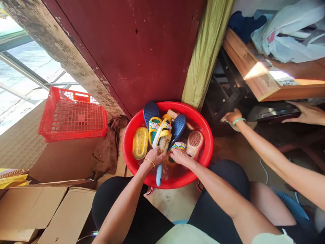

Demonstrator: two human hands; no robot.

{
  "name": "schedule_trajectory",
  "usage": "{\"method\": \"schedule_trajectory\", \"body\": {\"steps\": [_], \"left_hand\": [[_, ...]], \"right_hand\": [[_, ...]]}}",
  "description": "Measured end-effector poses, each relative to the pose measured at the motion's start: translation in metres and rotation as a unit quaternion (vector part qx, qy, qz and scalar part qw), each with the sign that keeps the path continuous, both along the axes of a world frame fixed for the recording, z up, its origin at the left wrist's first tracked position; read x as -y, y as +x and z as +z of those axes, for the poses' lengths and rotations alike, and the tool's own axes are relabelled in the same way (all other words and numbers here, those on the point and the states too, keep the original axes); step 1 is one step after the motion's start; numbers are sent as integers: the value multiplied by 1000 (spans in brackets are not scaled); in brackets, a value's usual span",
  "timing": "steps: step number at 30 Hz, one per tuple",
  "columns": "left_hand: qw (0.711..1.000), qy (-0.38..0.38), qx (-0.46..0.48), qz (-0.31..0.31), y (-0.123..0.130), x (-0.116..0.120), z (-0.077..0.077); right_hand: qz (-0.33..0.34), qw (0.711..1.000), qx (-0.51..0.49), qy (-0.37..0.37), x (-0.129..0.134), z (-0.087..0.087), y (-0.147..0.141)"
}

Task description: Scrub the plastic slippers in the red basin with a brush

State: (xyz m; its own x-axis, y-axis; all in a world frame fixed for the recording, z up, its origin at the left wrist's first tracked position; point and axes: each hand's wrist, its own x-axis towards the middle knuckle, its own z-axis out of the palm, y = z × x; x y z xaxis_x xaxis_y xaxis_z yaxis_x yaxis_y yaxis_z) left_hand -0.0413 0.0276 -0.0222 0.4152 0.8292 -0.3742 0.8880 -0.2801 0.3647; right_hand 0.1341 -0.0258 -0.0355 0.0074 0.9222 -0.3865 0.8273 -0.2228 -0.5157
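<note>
- Head view: a red basin point(210, 145) sits on the floor point(169, 205) between the person's knees, holding water and several pieces of footwear.
- The left hand point(155, 156), with a yellow band at its wrist, touches the brush point(159, 174) where handle meets head; the bristles face up and the blue handle points toward the person. Whether the fingers are closed around it cannot be told.
- The right hand point(179, 156) is at the low yellow sandal point(179, 145), fingertips down near the water; its grip cannot be told.
- Just beyond the brush lies a yellow-and-white sandal point(162, 133), with another yellow sandal point(153, 128) to its left.
- Two dark blue slippers point(151, 113) point(179, 126) lie beside these; a yellow sole point(140, 143) is at the basin's left, and a pinkish shoe point(195, 142) at its right.
- Left of the basin are a brown cloth point(108, 152) and a red crate point(76, 115).
- At the right, another person's hands point(235, 117) point(307, 114) are near a low black frame point(225, 84).
</note>
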Motion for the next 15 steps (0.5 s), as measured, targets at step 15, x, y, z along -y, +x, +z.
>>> {"method": "schedule_trajectory", "body": {"steps": [15], "left_hand": [[930, 120, 347, 10, 48, 11, 8]], "right_hand": [[-198, 838, -508, -37, 30, 71, 47]]}}
